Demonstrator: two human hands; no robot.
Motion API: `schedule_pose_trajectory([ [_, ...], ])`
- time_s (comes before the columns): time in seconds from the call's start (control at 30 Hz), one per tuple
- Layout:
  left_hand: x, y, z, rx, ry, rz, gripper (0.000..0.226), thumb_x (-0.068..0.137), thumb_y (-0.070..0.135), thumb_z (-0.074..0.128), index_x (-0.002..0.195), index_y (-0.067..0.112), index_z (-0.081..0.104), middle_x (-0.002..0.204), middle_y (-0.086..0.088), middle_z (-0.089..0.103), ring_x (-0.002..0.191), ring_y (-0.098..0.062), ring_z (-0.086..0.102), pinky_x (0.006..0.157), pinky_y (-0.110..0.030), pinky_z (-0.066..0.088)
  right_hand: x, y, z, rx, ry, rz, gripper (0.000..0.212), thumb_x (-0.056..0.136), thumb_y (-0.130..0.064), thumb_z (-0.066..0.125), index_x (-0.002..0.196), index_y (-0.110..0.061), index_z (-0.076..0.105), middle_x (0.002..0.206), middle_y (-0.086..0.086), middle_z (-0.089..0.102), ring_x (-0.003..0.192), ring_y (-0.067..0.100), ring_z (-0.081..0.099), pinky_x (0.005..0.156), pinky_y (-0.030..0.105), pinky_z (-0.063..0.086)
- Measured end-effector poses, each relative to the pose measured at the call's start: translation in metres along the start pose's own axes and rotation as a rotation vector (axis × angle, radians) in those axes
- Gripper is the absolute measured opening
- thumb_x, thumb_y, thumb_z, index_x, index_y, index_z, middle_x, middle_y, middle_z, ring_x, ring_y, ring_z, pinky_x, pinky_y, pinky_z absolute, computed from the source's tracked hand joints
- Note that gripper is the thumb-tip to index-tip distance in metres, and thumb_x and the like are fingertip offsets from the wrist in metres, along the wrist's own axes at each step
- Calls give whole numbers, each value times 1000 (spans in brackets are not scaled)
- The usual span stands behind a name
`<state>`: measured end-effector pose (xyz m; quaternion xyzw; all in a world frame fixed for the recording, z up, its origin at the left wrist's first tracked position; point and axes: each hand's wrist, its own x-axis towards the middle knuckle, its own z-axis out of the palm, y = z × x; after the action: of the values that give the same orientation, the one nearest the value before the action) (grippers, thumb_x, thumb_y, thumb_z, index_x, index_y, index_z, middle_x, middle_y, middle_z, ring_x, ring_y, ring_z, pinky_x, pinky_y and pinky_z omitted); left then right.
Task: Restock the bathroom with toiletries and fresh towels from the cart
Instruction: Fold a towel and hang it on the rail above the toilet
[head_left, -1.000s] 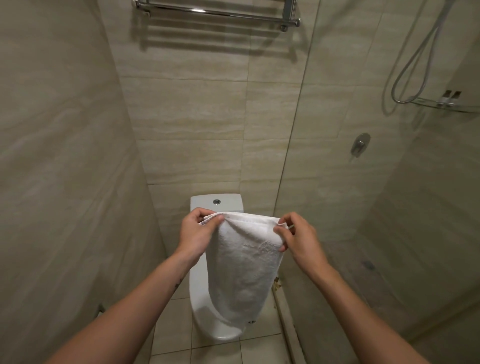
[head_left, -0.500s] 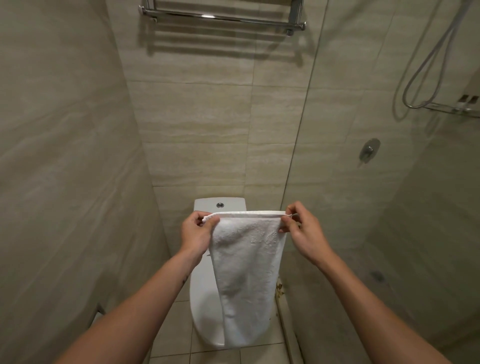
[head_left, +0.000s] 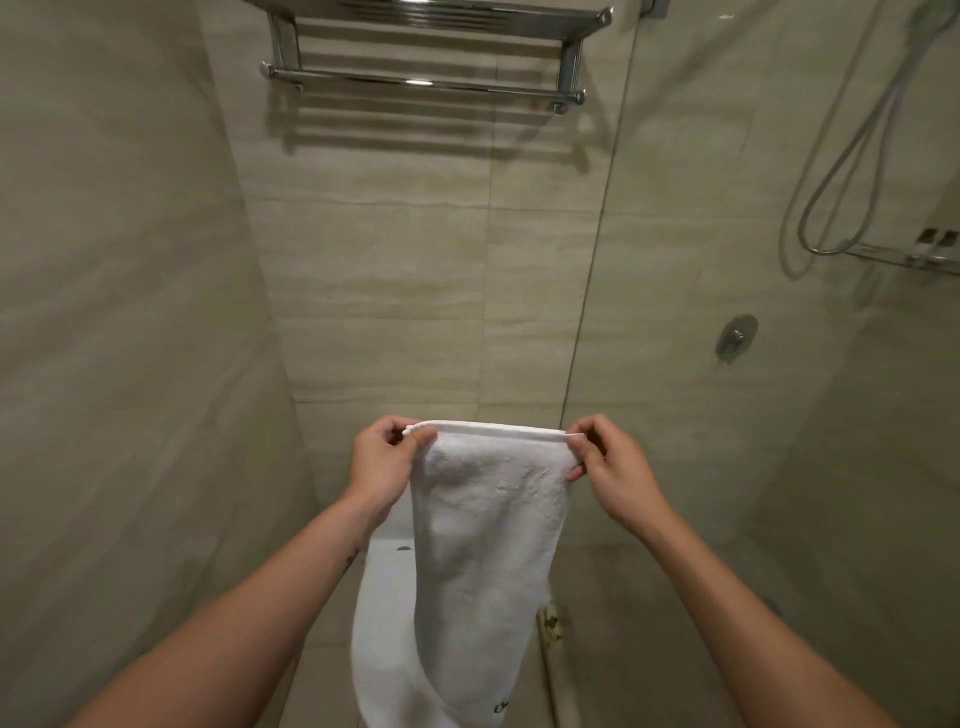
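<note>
Beige tiled wall (head_left: 119, 322) fills the left side. The bare left forearm reaches in from the lower left.

Left hand (head_left: 382, 462): fingers curled, thumb and forefinger pinching the left top corner of the white towel (head_left: 488, 545). The other fingers are tucked behind the hem, so how they lie cannot be told.

Chrome towel rack (head_left: 426, 83) is fixed high on the back wall, well above both hands, with a shelf of bars on top and a single rail below. Nothing touches it.

The towel is held up in the air at centre frame. Its top hem is stretched straight and level between the two hands, and the rest hangs down in a long narrow fold. A small dark mark shows near the bottom edge, too small to read.

White toilet (head_left: 382, 649) is below and behind the towel, partly hidden by it.

Right hand (head_left: 610, 467): fingers curled, thumb and fingertips pinching the right top corner of the hem.

Glass screen (head_left: 675, 291) stands to the right of the towel. Behind it are a round shower valve (head_left: 736, 335) on the wall, a looped shower hose (head_left: 841, 171), and a small shelf (head_left: 904, 257) at the far right edge.
</note>
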<state>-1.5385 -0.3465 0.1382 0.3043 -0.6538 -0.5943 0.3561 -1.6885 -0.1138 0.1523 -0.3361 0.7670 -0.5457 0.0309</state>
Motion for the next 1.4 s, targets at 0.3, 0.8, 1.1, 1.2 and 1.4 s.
schedule_pose_trajectory([
  [0.3, 14, 27, 7, 50, 26, 79, 13, 84, 9, 80, 77, 14, 70, 75, 0, 70, 68, -8, 59, 61, -11, 47, 31, -9, -15, 118, -7, -70, 20, 102, 1, 52, 87, -11, 56, 80, 11, 59, 71, 26, 65, 61, 17, 53],
  [0.8, 85, 79, 5, 325, 85, 264, 16, 80, 27, 81, 72, 23, 68, 68, 6, 67, 61, -13, 54, 65, -33, 46, 112, -37, -19, 83, 26, -218, 41, 93, 16, 41, 83, -20, 58, 82, 6, 55, 68, 20, 60, 59, 28, 58],
  [1.1, 156, 124, -8, 439, 65, 401, 16, 87, 32, 69, 78, 23, 60, 61, 1, 69, 49, -16, 66, 60, -43, 58, 190, -77, 1, -169, -5, -349, 59, 93, 16, 39, 82, -36, 64, 100, -1, 55, 79, 24, 68, 75, 23, 58],
  [1.2, 183, 137, -10, 297, 33, 381, 14, 94, 15, 67, 82, 13, 59, 62, -10, 69, 51, -19, 70, 58, -49, 60, 217, -90, 11, -244, 17, -391, 45, 96, 4, 44, 89, -34, 68, 102, -9, 54, 84, 15, 68, 87, 34, 58],
  [1.4, 251, 159, -25, 255, -3, 477, 15, 95, 12, 64, 82, 13, 57, 62, -5, 70, 59, -22, 74, 65, -50, 61, 273, -123, 36, -303, 22, -424, 30, 98, -8, 51, 103, -27, 73, 106, -13, 55, 95, 9, 64, 92, 40, 56],
])
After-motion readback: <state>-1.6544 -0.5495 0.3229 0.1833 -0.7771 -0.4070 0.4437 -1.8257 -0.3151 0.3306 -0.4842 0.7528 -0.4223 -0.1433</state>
